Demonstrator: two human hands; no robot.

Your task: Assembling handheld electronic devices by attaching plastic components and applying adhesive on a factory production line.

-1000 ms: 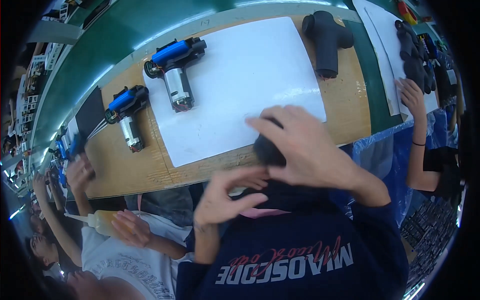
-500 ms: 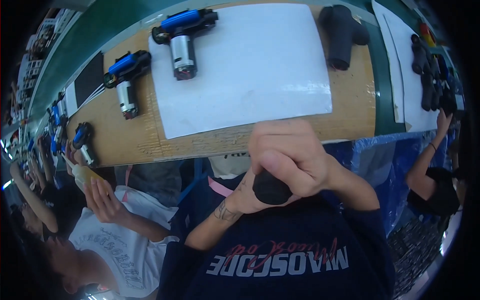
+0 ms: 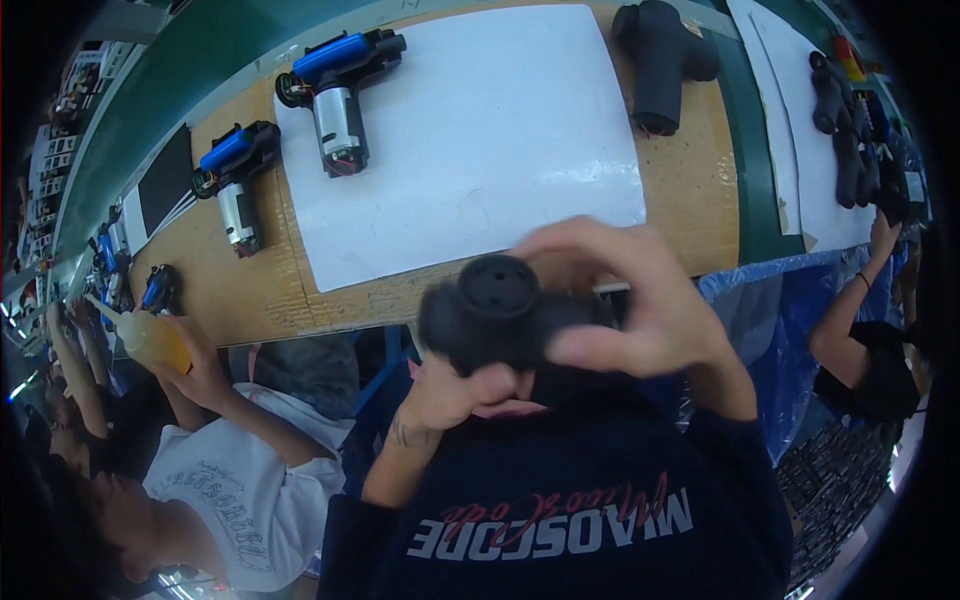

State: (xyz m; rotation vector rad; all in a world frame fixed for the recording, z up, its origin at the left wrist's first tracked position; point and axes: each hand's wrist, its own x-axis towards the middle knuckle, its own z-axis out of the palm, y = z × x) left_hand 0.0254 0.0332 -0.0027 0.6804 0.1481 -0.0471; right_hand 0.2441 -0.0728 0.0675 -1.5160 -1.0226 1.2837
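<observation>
Head view looks down on a person holding a black housing [image 3: 510,320] up close, above the lap and just short of the near edge of the worktop [image 3: 700,190]. Both hands are clamped on it: the left hand [image 3: 455,390] grips it from underneath, fingers curled round the lower side, while the right hand [image 3: 620,300] wraps over the top and right end, thumb lying along the front. The step in hand looks like an inspection or a fitting of the part held in the air, since its round end faces the camera. A next move would likely call for a steady two-handed hold and a turn of the piece to bring another face up, though which face I cannot tell.

That housing is matte black, T-shaped as far as it shows, with a round opening ringed by a raised lip at the near end; small holes sit inside the ring. Its right part is hidden by fingers.

On the worktop lie a white sheet [image 3: 480,130], two blue-and-silver motor assemblies [image 3: 335,90] [image 3: 235,180] at its left, and another black housing [image 3: 660,55] at the far right of the sheet. At left a co-worker's hand [image 3: 195,355] holds a yellowish squeeze bottle [image 3: 150,335]; at right another person's forearm [image 3: 850,320] reaches toward more black parts [image 3: 850,130].
</observation>
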